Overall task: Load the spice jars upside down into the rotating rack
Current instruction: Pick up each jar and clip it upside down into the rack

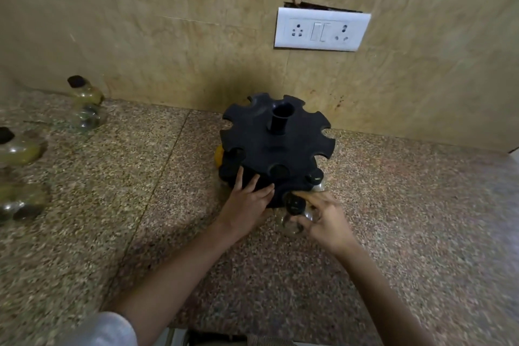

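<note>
Left hand [247, 202] lay spread flat on the rack [276, 146], which stood at the desk's [407, 205] back edge. Right hand [323, 219] pinched a jar [293, 212] at the rack's near lower slot. Risk I saw: rack spins under the push, jar misses and drops.

Wall socket plate [321, 29], speckled countertop [407, 205]

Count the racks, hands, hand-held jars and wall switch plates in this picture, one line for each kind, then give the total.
rack: 1
hands, left hand and right hand: 2
held jar: 1
switch plate: 1
Total: 5
</note>
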